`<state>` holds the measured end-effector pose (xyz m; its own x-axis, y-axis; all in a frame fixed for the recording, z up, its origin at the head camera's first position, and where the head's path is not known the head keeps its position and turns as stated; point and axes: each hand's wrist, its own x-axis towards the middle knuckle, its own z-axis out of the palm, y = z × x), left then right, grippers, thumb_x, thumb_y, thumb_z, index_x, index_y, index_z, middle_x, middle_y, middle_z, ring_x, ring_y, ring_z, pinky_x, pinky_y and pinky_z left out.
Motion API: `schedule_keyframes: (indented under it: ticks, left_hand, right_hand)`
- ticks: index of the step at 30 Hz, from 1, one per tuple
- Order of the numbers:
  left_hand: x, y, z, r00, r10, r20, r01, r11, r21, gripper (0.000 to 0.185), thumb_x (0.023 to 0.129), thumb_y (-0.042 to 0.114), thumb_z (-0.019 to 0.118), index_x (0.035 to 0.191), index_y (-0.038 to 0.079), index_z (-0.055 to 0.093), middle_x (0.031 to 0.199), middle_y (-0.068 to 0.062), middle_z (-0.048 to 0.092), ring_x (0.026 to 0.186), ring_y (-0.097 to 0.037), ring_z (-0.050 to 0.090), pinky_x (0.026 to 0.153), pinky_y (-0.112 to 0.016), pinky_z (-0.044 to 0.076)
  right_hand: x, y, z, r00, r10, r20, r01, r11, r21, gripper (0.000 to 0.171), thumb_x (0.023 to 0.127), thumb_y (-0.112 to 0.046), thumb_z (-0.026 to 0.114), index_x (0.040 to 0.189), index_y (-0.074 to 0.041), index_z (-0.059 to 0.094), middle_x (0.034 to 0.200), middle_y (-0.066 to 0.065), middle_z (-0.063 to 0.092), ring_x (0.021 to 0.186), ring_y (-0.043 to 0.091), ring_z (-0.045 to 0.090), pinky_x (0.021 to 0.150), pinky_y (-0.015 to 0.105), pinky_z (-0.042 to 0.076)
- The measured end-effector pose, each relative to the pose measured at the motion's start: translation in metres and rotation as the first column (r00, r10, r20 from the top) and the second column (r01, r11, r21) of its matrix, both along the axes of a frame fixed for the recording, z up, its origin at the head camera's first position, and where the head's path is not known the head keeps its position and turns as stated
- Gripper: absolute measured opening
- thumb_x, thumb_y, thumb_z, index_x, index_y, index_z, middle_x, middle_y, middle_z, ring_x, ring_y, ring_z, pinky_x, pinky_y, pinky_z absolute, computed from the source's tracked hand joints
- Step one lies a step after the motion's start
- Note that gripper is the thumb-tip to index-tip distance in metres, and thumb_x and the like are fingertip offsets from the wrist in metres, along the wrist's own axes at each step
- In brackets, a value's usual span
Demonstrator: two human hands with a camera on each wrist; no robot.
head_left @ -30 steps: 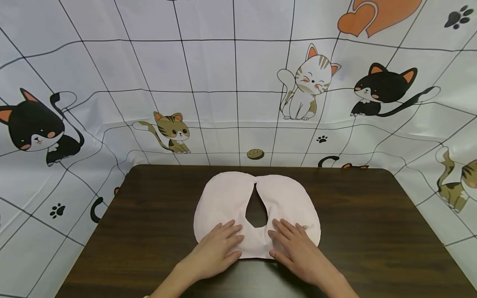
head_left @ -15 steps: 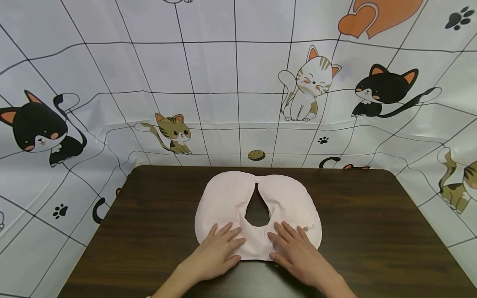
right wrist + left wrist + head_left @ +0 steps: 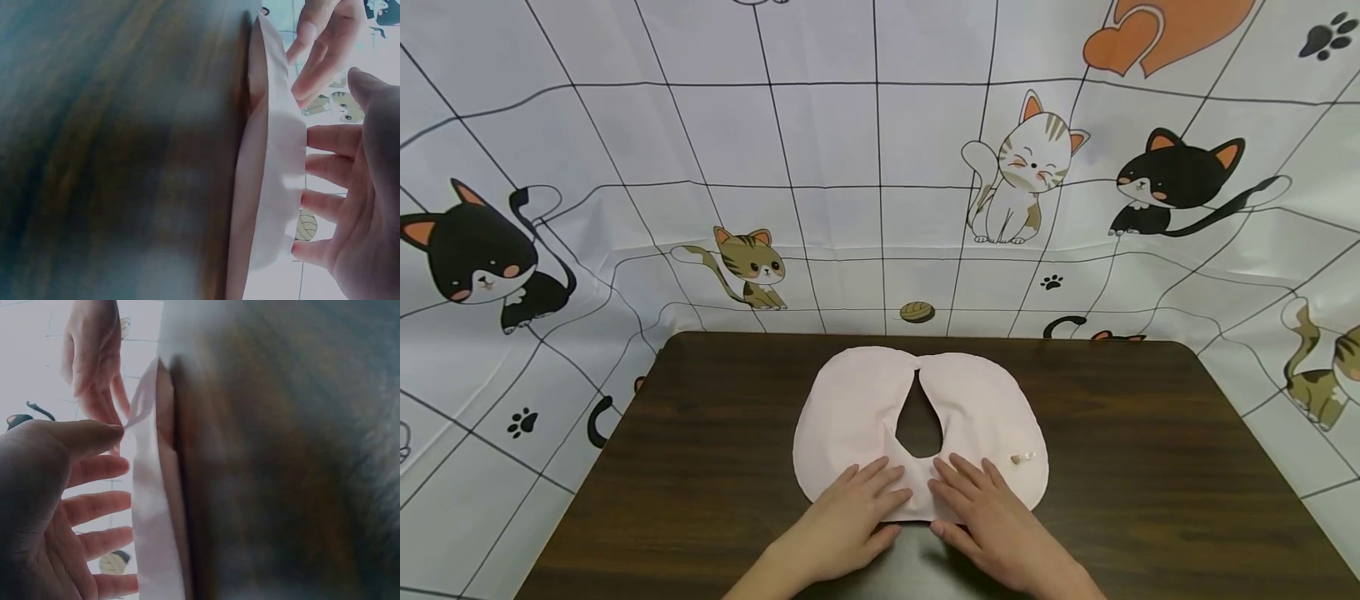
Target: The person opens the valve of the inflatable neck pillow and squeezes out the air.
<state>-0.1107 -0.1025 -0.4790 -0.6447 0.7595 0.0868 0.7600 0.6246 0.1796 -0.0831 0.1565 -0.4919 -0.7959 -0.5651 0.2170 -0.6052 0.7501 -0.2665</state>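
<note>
A pale pink U-shaped neck pillow (image 3: 850,408) lies flat on the dark wooden table, its two ends meeting at the far side around a teardrop-shaped gap. My left hand (image 3: 850,521) rests on its near left part with fingers spread. On the near right part lies my right hand (image 3: 988,525), fingers straight too. A small beige tag or valve (image 3: 1018,458) shows on the pillow to the right of my right hand. In the left wrist view, fingertips (image 3: 115,503) touch the pillow's surface (image 3: 150,512); the right wrist view shows the same from the other side, along the pillow edge (image 3: 278,181).
The brown table (image 3: 700,433) extends to both sides of the pillow. Behind and beside it hangs a white sheet (image 3: 820,133) with a grid and printed cartoon cats, meeting the table's far edge.
Both hands have shifted inward and slightly nearer each other on the pillow. The small tag, partly covered by the right hand before, is now fully uncovered. The pillow stays in place.
</note>
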Motion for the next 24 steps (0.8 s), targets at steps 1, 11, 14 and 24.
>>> schedule_keyframes:
  ticks: [1, 11, 14, 24]
  left_hand:
    - [0.000, 0.001, -0.003, 1.000, 0.000, 0.002, 0.000, 1.000, -0.014, 0.039, 0.098, 0.033, 0.068, 0.135, 0.020, 0.068, 0.149, -0.003, 0.055, 0.143, -0.027, 0.045, 0.105, -0.057, 0.044]
    - [0.000, 0.007, -0.016, 1.000, 0.004, -0.025, -0.006, 0.997, -0.073, 0.038, 0.098, 0.036, 0.067, 0.134, 0.023, 0.069, 0.148, -0.001, 0.056, 0.141, -0.027, 0.047, 0.106, -0.061, 0.042]
    - [-0.002, 0.007, -0.018, 0.999, -0.005, -0.037, 0.002, 0.996, -0.088, 0.038, 0.098, 0.038, 0.067, 0.133, 0.023, 0.070, 0.147, 0.000, 0.057, 0.141, -0.027, 0.047, 0.106, -0.061, 0.041]
    - [-0.039, 0.007, -0.002, 0.996, 0.037, -0.082, -0.033, 0.998, 0.052, 0.032, 0.099, 0.032, 0.067, 0.126, 0.014, 0.073, 0.138, -0.008, 0.063, 0.135, -0.028, 0.053, 0.109, -0.060, 0.039]
  right_hand:
    - [0.000, 0.000, -0.001, 1.000, -0.002, 0.017, 0.002, 1.000, 0.007, 0.052, 0.106, -0.048, 0.051, 0.139, -0.010, 0.064, 0.153, 0.011, 0.052, 0.144, 0.034, 0.042, 0.111, 0.062, 0.033]
    - [0.004, -0.002, -0.007, 0.994, -0.019, 0.103, 0.011, 0.997, 0.080, 0.049, 0.109, -0.044, 0.046, 0.139, -0.010, 0.065, 0.154, 0.013, 0.050, 0.146, 0.035, 0.039, 0.112, 0.065, 0.030]
    - [0.003, -0.001, -0.001, 0.994, -0.008, 0.108, 0.000, 0.997, 0.072, 0.051, 0.108, -0.047, 0.045, 0.137, -0.011, 0.066, 0.153, 0.014, 0.050, 0.145, 0.036, 0.040, 0.111, 0.066, 0.031]
    - [-0.037, 0.008, 0.015, 0.999, -0.004, 0.054, 0.000, 0.997, 0.079, 0.052, 0.106, -0.047, 0.050, 0.140, -0.010, 0.063, 0.153, 0.018, 0.049, 0.144, 0.040, 0.040, 0.110, 0.069, 0.029]
